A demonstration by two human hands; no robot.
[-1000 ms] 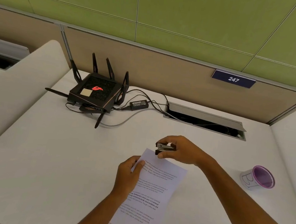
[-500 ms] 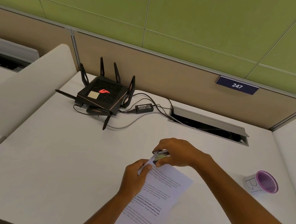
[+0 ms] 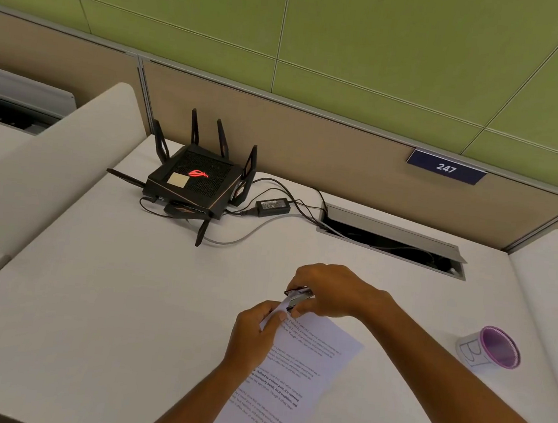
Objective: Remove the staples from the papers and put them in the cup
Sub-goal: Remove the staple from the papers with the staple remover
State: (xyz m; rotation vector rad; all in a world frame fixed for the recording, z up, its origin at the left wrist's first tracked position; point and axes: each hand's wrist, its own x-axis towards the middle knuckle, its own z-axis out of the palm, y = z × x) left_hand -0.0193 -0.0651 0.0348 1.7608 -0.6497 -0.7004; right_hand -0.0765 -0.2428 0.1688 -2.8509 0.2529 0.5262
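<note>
Right hand point(image 3: 332, 294) clamped on small dark metal staple remover point(image 3: 298, 297), set at the lifted top corner of white printed papers point(image 3: 291, 371) on pale table point(image 3: 105, 313). Left hand point(image 3: 254, 334) pinching that same corner. White paper cup with purple rim point(image 3: 490, 350) well apart, at right.

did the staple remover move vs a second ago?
Yes. The staple remover in the right hand came down toward the person onto the paper's top corner, farther from the cable tray.
</note>
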